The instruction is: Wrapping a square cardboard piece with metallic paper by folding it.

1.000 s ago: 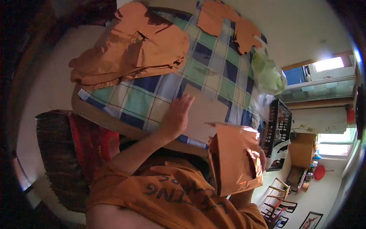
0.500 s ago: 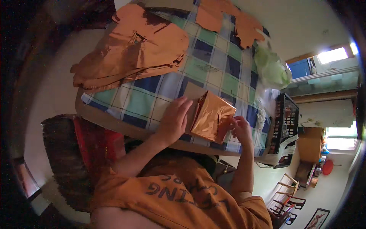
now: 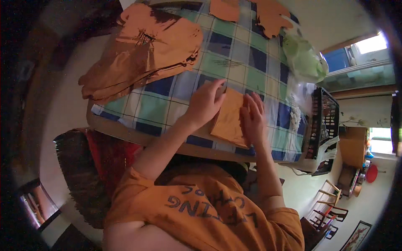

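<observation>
A copper-coloured foil sheet folded into a narrow packet lies near the table's front edge. My left hand is at the packet's far left corner, thumb and fingers apart. Along its right edge rests my right hand, fingers stretched out and pressing on the foil. Part of the packet is hidden beneath both hands. To the left, a pile of large flat foil pieces in the same copper colour, looking like uninflated foil balloons, spreads over the table.
The table wears a checked blue, green and white cloth. More copper foil shapes lie at the far side. On the right are a pale green plastic bag, a crumpled white item and a black slotted crate. A red-covered seat stands at left.
The packet has become narrower, its right part folded over. My right hand has gone from pinching its right edge to lying on it, further left. My left hand has moved slightly farther away.
</observation>
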A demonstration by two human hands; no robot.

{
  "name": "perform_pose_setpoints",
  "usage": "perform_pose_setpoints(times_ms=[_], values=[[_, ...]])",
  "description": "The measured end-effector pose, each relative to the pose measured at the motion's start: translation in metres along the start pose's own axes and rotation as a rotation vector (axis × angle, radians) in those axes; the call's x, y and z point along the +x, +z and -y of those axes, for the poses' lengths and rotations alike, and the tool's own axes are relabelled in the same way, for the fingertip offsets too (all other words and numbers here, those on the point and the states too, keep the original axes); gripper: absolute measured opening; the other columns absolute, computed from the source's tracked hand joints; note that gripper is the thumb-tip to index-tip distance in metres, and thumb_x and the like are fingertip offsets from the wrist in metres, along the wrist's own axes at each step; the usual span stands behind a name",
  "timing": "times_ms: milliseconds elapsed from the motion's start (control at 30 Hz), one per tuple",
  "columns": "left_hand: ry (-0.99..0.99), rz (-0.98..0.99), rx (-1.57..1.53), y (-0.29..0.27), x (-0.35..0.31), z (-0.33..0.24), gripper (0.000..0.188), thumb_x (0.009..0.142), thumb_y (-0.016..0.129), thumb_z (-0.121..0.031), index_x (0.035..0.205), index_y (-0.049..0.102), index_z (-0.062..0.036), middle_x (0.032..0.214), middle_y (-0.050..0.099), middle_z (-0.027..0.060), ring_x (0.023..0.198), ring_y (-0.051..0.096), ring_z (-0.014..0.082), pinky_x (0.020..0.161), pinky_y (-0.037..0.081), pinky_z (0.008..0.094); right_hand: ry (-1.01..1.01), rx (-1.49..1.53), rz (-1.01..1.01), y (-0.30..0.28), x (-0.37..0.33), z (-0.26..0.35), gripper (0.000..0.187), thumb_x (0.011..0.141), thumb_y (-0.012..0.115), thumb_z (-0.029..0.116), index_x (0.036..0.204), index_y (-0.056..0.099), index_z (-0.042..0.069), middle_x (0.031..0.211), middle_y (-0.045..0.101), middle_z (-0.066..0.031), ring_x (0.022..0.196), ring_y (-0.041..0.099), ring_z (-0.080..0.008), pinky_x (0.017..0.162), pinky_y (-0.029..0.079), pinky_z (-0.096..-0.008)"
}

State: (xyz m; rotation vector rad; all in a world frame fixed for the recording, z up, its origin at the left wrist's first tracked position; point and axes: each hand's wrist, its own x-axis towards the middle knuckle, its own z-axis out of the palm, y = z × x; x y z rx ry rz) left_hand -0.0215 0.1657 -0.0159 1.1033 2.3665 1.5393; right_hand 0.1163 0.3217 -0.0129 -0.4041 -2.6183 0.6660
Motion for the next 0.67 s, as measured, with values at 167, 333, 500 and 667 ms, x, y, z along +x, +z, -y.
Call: perform_pose_setpoints(times_ms=[167,333,500,667], values=[[-0.245,0.185,-0.056,0.006,0.025,0.002,0.04,0.084,0.064,-0.014,0.121,0.052,-0.0055,0.097,0.065,0.0165,0.085,0.064,0.0334,0.073,0.051,0.0437,-0.055,-0.023,0.033,0.005,-0.002,0.004,0.039,0.088,0.059,0.013,0.127,0.058,0.009,0.137,0.049,-0.0165,0.13,0.042,-0.0343,0.109,0.029,-0.0447],[-0.229,0.182,0.203,0.009,0.022,0.007,0.035,0.084,0.064,-0.016,0.115,0.053,-0.0047,0.096,0.065,0.0183,0.085,0.064,0.0373,0.072,0.051,0.0461,-0.07,-0.124,0.072,0.0,0.0,0.01,0.039,0.089,0.057,0.017,0.128,0.058,0.01,0.14,0.047,-0.0152,0.132,0.04,-0.0342,0.111,0.025,-0.0476],[0.037,0.088,0.345,0.015,0.001,-0.011,0.039,0.086,0.062,-0.016,0.122,0.051,-0.0049,0.108,0.062,0.0164,0.101,0.059,0.034,0.086,0.048,0.0437,-0.114,-0.162,0.135,0.006,0.001,0.005,0.04,0.09,0.056,0.019,0.129,0.057,0.01,0.14,0.047,-0.0125,0.132,0.04,-0.0349,0.112,0.023,-0.0496],[0.386,0.224,0.485,0.028,-0.017,-0.015,0.055,0.087,0.062,-0.025,0.136,0.045,-0.0068,0.136,0.048,0.014,0.131,0.04,0.024,0.11,0.027,0.0443,-0.003,0.088,0.049,0.009,0.002,-0.018,0.041,0.09,0.058,0.015,0.131,0.055,0.011,0.14,0.046,-0.0159,0.133,0.04,-0.0332,0.112,0.023,-0.0498]])
